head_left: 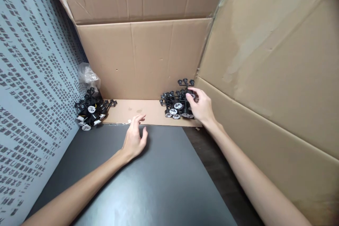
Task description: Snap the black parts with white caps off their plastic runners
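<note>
My right hand is at the back right, thumb and fingers closed around a black piece with a thin stem and three small cup-like heads. This piece stands upright over a pile of similar black parts, several of which show round white ends. My fingers hide part of the held piece and of the pile. My left hand is over the dark grey mat, fingers slightly curled and thumb apart, with nothing in it.
At the back left lies another heap of black parts with white ends, beside a clear plastic bag. Cardboard walls enclose the back and right. A pale blue printed panel stands along the left. A cardboard strip runs behind the mat.
</note>
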A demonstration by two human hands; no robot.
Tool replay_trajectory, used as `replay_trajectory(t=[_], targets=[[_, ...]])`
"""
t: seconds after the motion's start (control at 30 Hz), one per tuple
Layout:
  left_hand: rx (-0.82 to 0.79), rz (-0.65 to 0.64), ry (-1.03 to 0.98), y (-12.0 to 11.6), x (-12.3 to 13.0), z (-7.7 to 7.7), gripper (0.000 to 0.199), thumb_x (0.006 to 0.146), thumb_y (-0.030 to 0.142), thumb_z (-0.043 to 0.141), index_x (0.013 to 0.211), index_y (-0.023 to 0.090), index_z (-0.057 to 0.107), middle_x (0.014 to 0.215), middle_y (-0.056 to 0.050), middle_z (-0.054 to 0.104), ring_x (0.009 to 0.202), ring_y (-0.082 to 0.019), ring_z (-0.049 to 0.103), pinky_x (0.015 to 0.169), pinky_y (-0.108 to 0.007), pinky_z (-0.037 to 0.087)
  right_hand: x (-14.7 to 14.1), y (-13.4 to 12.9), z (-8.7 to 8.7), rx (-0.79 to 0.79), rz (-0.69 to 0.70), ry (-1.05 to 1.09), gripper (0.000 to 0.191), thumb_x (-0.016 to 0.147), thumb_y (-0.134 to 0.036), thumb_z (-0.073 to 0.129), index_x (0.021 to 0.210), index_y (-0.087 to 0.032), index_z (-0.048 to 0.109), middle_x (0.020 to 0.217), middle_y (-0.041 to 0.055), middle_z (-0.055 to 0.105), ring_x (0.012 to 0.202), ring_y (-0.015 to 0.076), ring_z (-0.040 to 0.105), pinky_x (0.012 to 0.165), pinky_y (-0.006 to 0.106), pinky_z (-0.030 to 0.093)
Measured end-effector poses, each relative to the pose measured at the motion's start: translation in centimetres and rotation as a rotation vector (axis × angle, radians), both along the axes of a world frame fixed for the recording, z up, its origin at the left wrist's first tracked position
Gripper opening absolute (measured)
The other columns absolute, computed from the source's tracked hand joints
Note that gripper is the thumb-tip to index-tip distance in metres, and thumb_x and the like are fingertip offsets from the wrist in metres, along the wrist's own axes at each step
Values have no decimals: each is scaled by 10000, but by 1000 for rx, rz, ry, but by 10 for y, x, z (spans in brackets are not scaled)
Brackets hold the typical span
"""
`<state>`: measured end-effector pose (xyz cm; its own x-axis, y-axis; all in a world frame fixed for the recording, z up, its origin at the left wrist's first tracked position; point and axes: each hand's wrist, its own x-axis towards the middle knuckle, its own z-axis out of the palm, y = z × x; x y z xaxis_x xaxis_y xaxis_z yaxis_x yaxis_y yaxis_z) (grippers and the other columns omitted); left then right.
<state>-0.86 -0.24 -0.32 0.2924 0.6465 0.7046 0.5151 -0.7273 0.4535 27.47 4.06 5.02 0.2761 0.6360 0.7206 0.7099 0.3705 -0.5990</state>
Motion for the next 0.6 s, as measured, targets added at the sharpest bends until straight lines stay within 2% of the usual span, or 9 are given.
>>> replay_trajectory(t=[0.1,0.33,0.6], targets=[[1,-6,4,0,0,0,463,870,89,467,1315,200,406,1182,-114,559,1079,-205,588,941,-415,502,6,1,-6,-28,-25,-115,416,923,-448,448,1163,-161,631,1110,152,667,999,280,619,920,462,480],[45,-31,-2,-1,0,0,441,850,54,457,1267,198,441,1140,-96,605,1026,-189,618,914,-379,512,-1,-2,-22,-138,-56,-359,471,980,-428,318,1277,-155,559,1216,173,620,1092,332,547,936,510,434],[40,-33,8,-1,-1,-1,419,858,53,443,1254,191,441,1109,-94,614,1035,-185,617,917,-369,508,1,-1,-26,-176,-60,-379,482,977,-424,327,1287,-133,553,1252,179,615,1126,339,531,954,523,423]])
